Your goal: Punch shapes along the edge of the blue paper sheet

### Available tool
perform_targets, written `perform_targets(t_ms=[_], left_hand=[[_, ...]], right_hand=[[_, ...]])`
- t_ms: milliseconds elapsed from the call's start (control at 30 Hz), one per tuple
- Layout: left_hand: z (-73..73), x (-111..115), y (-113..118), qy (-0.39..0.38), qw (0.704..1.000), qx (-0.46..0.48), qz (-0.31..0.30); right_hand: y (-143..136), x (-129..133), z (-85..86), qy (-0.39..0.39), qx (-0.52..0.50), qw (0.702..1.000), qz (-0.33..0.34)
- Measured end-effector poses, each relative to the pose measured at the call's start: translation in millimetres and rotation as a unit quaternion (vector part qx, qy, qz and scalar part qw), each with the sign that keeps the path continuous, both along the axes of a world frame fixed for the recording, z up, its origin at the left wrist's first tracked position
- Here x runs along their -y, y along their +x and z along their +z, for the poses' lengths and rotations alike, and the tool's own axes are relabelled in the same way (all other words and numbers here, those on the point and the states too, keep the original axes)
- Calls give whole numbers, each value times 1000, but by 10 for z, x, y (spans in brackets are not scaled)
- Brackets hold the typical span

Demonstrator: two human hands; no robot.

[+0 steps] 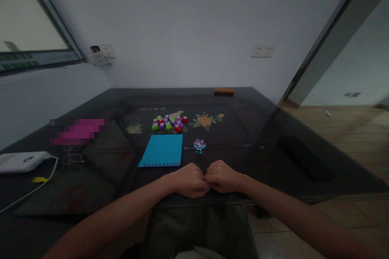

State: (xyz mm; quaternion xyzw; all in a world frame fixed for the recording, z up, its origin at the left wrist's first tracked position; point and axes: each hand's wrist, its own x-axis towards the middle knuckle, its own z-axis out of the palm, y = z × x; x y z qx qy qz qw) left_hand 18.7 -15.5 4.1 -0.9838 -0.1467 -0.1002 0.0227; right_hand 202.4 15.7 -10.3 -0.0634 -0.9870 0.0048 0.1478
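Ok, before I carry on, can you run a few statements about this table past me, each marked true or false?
1. Left hand and right hand meet, fingers curled. True.
2. The eyed figures lie beyond the blue sheet. True.
3. The pile of small pieces is on the blue sheet. False: it is to the sheet's right.
4. The brown block is near the wall. True.
5. The white device is between the hands. False: it is far left.

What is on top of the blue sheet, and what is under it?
Along the blue sheet's near edge runs a row of small dots; whether holes or beads is unclear. The tabletop beneath is covered.
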Motion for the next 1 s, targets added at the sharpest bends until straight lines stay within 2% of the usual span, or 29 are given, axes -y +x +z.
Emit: perform_targets(t_ms=[1000], left_hand=[[-2, 5, 2, 4, 1000, -4, 6]], right_hand=[[8, 0, -3, 0, 8, 1000, -5]])
